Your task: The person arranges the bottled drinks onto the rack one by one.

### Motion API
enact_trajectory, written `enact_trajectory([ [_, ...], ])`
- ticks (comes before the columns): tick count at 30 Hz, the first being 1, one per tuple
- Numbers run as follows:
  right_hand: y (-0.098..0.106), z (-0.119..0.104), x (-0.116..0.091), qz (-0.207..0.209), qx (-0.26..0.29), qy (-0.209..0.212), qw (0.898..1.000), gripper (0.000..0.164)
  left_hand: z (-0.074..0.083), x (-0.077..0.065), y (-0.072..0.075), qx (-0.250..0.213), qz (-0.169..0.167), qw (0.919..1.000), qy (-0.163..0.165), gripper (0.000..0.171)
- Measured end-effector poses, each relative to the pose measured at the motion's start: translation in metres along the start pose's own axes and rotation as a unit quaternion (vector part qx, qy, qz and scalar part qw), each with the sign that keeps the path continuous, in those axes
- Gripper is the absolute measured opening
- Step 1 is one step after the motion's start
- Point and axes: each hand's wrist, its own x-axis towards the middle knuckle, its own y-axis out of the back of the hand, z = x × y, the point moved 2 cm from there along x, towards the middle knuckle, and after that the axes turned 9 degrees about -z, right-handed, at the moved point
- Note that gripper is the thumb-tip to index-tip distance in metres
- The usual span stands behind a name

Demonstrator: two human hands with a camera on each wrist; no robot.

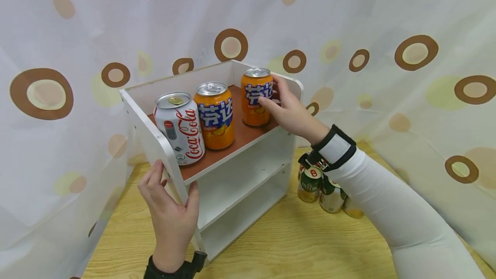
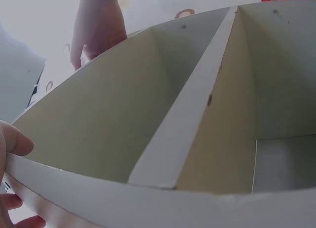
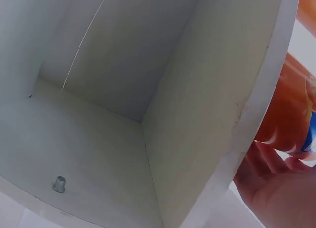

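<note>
My right hand holds an orange Fanta can upright at the right end of the brown top of a small white shelf. Its thumb lies on the front and its fingers reach behind. The right wrist view catches that hand below the orange can. With thumb and fingers on either side, my left hand grips the shelf's left side panel near the front edge. A second orange can and a silver-white Coca-Cola can stand close together at the left end of the top.
Several green-and-gold cans stand on the wooden table right of the shelf, partly behind my right forearm. Raised walls edge the shelf top at the back and sides. A patterned curtain hangs behind and around it.
</note>
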Motion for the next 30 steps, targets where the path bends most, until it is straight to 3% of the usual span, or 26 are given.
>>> enact_trajectory([
  [7, 0.0051, 0.0018, -0.0035, 0.039, 0.026, 0.015, 0.999, 0.051, 0.0007, 0.0000, -0.0006, -0.001, 0.002, 1.0000, -0.004, 0.076],
  [14, 0.0040, 0.0039, -0.0033, 0.019, 0.037, 0.016, 0.999, 0.050, 0.0006, -0.0002, -0.0003, -0.001, -0.001, 1.0000, 0.001, 0.077],
  [30, -0.0009, 0.0042, -0.0020, 0.017, 0.078, 0.029, 0.996, 0.048, -0.0004, -0.0003, 0.0000, 0.001, 0.001, 1.0000, -0.003, 0.078],
])
